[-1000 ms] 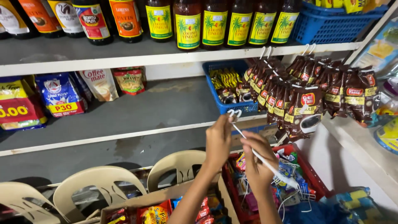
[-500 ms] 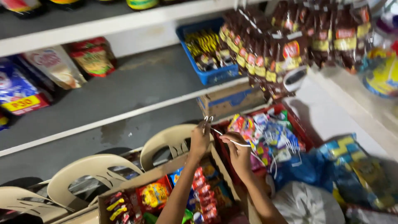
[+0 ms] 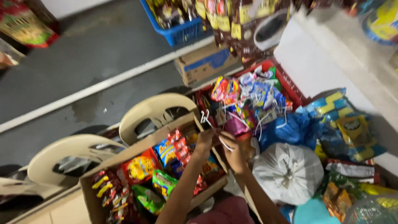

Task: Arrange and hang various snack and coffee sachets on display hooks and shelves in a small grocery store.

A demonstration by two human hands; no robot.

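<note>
Both hands meet over the cardboard box's (image 3: 93, 186) right edge: left hand (image 3: 205, 140) pinches the white wire hooks (image 3: 204, 117), right hand (image 3: 235, 151) grips their long stems. Nothing hung yet; snack packets (image 3: 141, 168) remain boxed.

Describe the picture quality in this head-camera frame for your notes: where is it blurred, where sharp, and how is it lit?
Head view: motion smear softens the hanging sachets and blue basket along the top; the left hand and right hand on the thin white hooks read slightly soft; the white bag is clearest; lighting is dim and warm, no harsh glare.
</note>
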